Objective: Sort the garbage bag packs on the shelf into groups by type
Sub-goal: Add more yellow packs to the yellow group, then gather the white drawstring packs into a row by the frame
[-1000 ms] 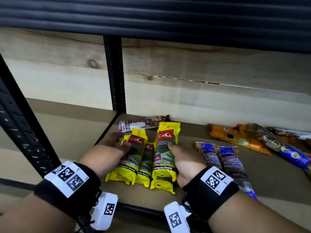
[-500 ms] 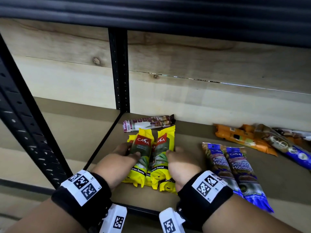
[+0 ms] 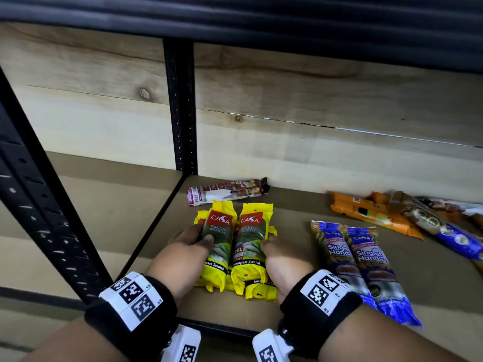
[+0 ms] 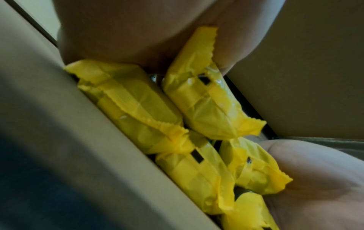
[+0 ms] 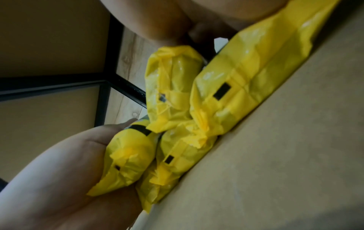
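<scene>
Head view: yellow packs point(image 3: 234, 246) stacked at lower centre of frame, on the shelf board point(image 3: 300, 257), near its front edge. Left hand point(image 3: 187, 253) clamped on the left side of the stack, thumb lying over the top pack. Right hand point(image 3: 283, 259) pressed against the right side; fingers tucked out of sight, so curled or straight cannot be told. Blue packs point(image 3: 363, 265) just right of the stack, side by side. Orange pack point(image 3: 373, 214) and mixed packs at far right, unsorted. Maroon-and-white pack point(image 3: 227, 190) alone behind the stack, by the back wall.

To square the stack well: press evenly from both sides, keep ends level, avoid squeezing hard, since slick wrappers likely slide out from one another. Keep clear of the blue packs.

Left wrist view: crimped yellow pack ends point(image 4: 177, 124) at centre, at least four, in two layers. Right palm point(image 4: 315, 179) at lower right, touching the pack ends. Left fingers not visible; picture blurred.

Right wrist view: same pack ends point(image 5: 187, 116) at centre, left palm point(image 5: 59, 171) cupped against them at lower left. Right fingertips hidden behind the packs. Exact pack count uncertain. Far-right packs in head view cut off by the frame edge.
</scene>
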